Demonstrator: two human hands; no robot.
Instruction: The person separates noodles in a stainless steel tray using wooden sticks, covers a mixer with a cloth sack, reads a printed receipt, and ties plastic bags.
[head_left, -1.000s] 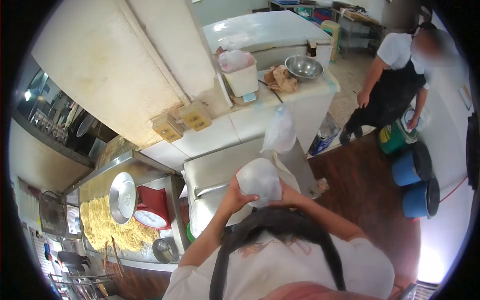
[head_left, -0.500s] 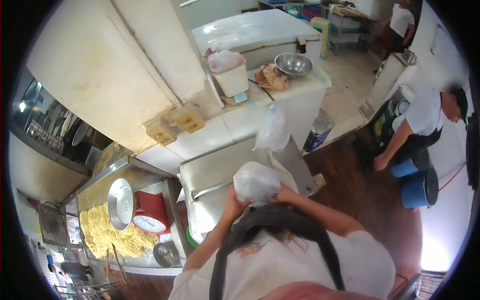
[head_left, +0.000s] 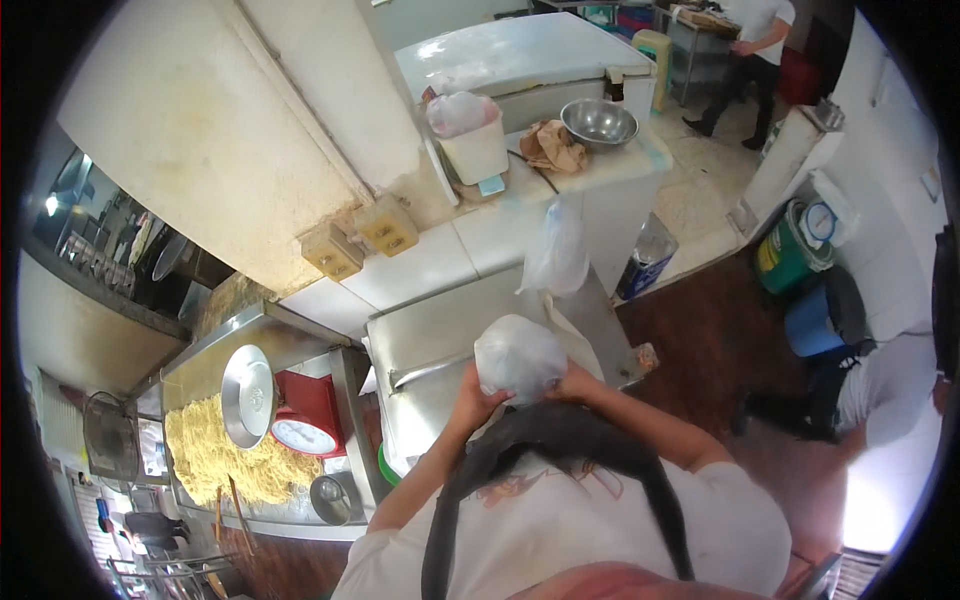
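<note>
A filled, whitish plastic bag [head_left: 519,357] sits between my two hands, close in front of my chest. My left hand [head_left: 481,397] grips its lower left side. On the lower right side, my right hand [head_left: 573,382] is closed on the same bag, with its fingertips partly hidden. What the bag contains cannot be made out through the plastic. Beneath the hands lies a steel lid [head_left: 415,335] with a long bar handle [head_left: 432,372]. Another thin plastic bag [head_left: 555,255] hangs just beyond, against the white counter's side.
At left, a tray of yellow noodles [head_left: 215,450] holds a red weighing scale [head_left: 308,410] with a round pan [head_left: 248,395]. A steel bowl [head_left: 600,122] and crumpled brown paper [head_left: 552,147] rest on the ledge. One person [head_left: 885,395] bends at right near a blue bucket [head_left: 815,322]; another walks behind.
The person at right has moved lower and nearer, uncovering a green bucket. The person at the back has stepped left into fuller view. My hands keep the bag in nearly the same place.
</note>
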